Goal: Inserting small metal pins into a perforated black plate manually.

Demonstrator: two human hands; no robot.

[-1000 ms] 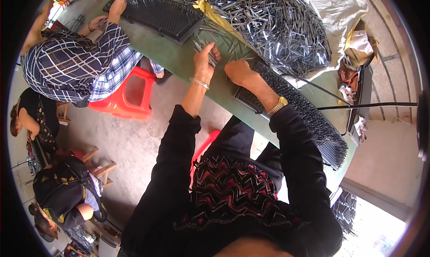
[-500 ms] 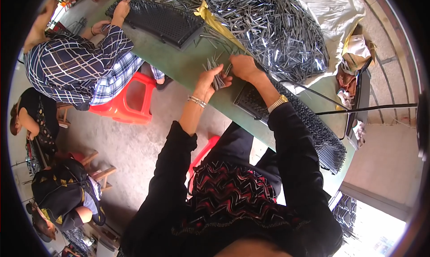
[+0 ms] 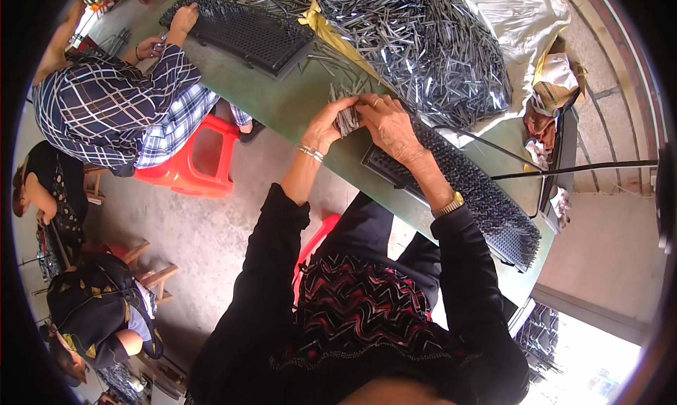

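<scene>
Looking down, you cannot see much of the small bundle of grey metal pins [image 3: 345,119]: your left hand [image 3: 326,125] and right hand [image 3: 386,126] close round it from both sides, fingers clenched on it, so only its middle and a few upper ends show. It sits above the green table [image 3: 282,101], just beside the near end of the black perforated tray [image 3: 465,190]. Your right forearm lies across that tray and hides part of it; whether its holes are filled is hard to make out. Beyond your hands a large heap of loose pins [image 3: 416,45] spreads on pale sheeting. At the far left another person in a checked shirt [image 3: 120,116] works at a second black tray [image 3: 243,34], seated on a red plastic stool [image 3: 197,158].
</scene>
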